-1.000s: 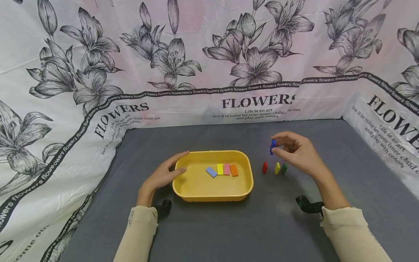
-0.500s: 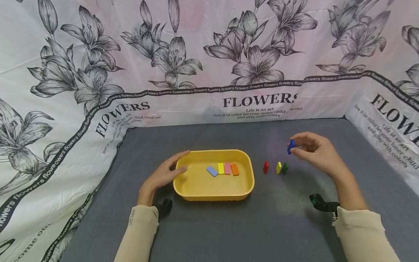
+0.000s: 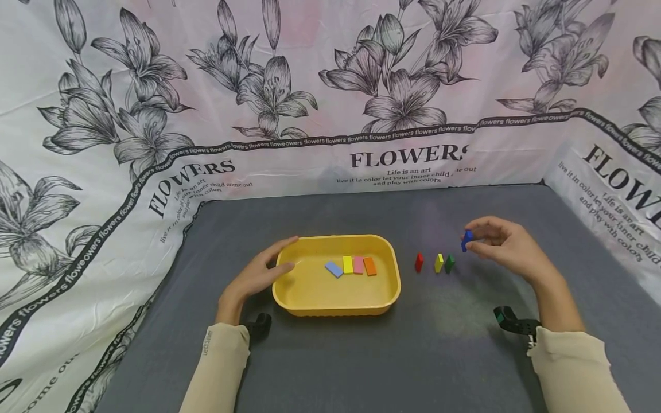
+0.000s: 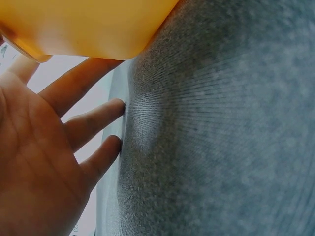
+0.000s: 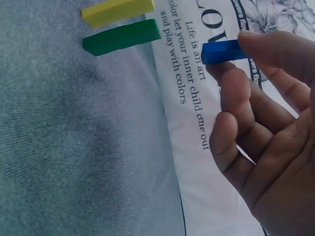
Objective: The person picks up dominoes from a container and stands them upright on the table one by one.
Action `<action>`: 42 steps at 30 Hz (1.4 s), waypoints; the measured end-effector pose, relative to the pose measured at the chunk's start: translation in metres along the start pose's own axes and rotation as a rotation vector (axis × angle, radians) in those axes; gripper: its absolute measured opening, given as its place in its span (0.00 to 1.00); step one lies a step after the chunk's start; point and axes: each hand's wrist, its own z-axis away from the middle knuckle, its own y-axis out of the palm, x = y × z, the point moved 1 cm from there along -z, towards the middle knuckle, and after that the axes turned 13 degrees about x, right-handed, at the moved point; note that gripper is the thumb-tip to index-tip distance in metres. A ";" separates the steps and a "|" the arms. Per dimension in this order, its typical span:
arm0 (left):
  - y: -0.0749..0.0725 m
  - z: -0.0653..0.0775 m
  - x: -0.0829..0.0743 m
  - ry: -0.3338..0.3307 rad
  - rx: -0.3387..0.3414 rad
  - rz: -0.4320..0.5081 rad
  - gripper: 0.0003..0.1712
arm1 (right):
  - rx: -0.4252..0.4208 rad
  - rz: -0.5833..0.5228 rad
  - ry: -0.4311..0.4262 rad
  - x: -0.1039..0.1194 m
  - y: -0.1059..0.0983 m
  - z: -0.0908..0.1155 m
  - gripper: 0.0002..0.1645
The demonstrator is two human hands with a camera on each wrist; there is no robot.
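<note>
Eight blocks (image 3: 419, 263), one tray (image 3: 320, 295)

The head camera looked forward and down, while close wrist views faced the left hand (image 3: 255, 274), with the yellow tray (image 3: 320, 297) shared, and the right hand (image 3: 513, 248), with the blue block (image 3: 467, 240) shared.

In the head view, the scene is lit evenly and brightly, and the floral backdrop's (image 3: 320, 189) large lettering is rendered crisply. Soft shadows are cast beneath the yellow tray (image 3: 335, 302) and beside the right sleeve (image 3: 578, 367); a faint sheen is shown on the grey tablecloth (image 3: 449, 327). In the left wrist view, the tray is seen glowing amber, the palm is shaded and the cloth is blurred. The right wrist view is dimmed and cool-tinted.
</note>
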 end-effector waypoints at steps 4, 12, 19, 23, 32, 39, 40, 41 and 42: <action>-0.001 0.011 -0.023 -0.002 0.012 -0.001 0.35 | 0.073 -0.030 0.040 -0.005 0.003 -0.001 0.25; -0.001 0.001 -0.001 -0.013 0.008 0.007 0.36 | 0.148 -0.033 0.059 -0.012 0.009 -0.002 0.25; -0.002 -0.001 0.011 0.005 0.000 -0.010 0.36 | 0.166 -0.010 0.073 -0.020 0.015 -0.005 0.24; -0.001 -0.001 0.010 0.008 0.000 -0.011 0.35 | 0.187 -0.016 0.080 -0.025 0.015 -0.005 0.23; -0.002 -0.003 0.011 -0.014 0.006 0.003 0.35 | 0.241 -0.030 0.081 -0.030 0.015 -0.005 0.22; -0.001 -0.003 0.011 0.007 0.008 -0.007 0.36 | 0.236 -0.019 0.083 -0.029 0.014 -0.006 0.21; -0.001 -0.003 0.011 0.006 0.008 -0.006 0.35 | 0.235 -0.020 0.087 -0.029 0.014 -0.006 0.21; -0.001 -0.003 0.011 0.006 0.007 -0.006 0.36 | 0.236 -0.019 0.086 -0.029 0.014 -0.006 0.21; -0.001 -0.003 0.011 0.005 0.007 -0.003 0.35 | 0.237 -0.018 0.086 -0.029 0.014 -0.006 0.21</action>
